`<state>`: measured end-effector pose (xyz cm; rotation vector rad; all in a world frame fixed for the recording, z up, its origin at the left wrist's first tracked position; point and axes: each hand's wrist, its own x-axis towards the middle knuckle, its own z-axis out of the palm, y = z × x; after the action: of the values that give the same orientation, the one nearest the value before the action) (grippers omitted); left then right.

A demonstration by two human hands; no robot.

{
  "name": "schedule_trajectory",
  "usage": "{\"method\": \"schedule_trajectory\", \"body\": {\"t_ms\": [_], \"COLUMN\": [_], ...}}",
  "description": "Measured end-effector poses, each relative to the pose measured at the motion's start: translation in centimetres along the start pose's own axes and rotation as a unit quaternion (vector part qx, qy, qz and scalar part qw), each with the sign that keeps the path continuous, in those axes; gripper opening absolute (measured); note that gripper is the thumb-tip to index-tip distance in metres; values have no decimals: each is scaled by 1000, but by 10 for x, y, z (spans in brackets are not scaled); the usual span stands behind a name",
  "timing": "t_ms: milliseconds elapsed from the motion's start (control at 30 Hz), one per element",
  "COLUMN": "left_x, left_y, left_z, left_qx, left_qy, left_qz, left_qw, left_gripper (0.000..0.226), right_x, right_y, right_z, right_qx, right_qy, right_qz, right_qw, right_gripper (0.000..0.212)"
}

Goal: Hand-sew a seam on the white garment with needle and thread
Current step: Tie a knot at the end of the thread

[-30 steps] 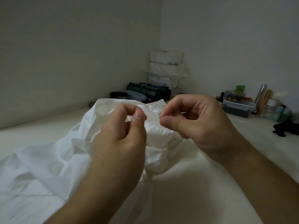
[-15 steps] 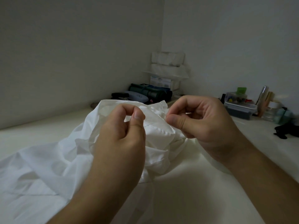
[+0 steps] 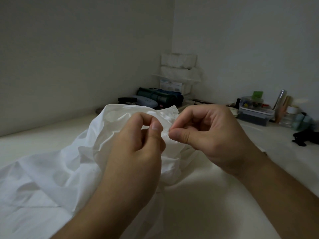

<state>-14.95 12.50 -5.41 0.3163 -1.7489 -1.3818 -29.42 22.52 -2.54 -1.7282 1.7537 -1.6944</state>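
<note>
The white garment [image 3: 72, 161] lies crumpled across the pale table, its bunched edge raised in front of me. My left hand [image 3: 136, 152] pinches a fold of that edge between thumb and forefinger. My right hand [image 3: 207, 135] sits just to the right, its thumb and forefinger pressed together at the cloth beside the left thumb. The needle and the thread are too thin to make out between the fingertips.
The pale table [image 3: 215, 204] runs into a wall corner. At the back stand a dark rolled pouch [image 3: 160, 98], a stapler [image 3: 126, 100] and stacked white boxes [image 3: 177, 69]. Right of them are a clear lidded box [image 3: 253, 109], bottles [image 3: 291, 114] and a black object [image 3: 305, 137].
My right hand drew a little away to the right, then came back against the cloth edge beside the left thumb. The left hand kept its pinch on the fold.
</note>
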Motion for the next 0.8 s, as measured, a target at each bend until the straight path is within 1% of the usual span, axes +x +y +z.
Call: {"method": "schedule_trajectory", "body": {"t_ms": [100,333,433,567,667,800], "left_x": [1,6,8,5,2,2], "left_y": [-1,-1,-1,1,-2,-9], "left_z": [-1,-5,-7,-3,3,4], "left_qx": [1,-3,-6,2,8,34], "left_qy": [8,72,80,33,-3,-3], "left_qz": [1,-22,-19,-12,-13,6], "left_qw": [1000,997,997,999,1000,999], "left_gripper": [27,25,24,25,25,26], "right_x": [0,-2,-1,0,1,1], "right_y": [-1,-4,-4,1,2,2], "right_z": [0,-4,-4,0,3,3], "right_qx": [14,69,62,0,0,1], "right_qy": [-14,-40,-58,-74,-60,-30], "right_qz": [0,-3,4,17,18,6], "right_qw": [1000,997,996,997,998,1000], "right_gripper": [7,5,4,11,10,8]}}
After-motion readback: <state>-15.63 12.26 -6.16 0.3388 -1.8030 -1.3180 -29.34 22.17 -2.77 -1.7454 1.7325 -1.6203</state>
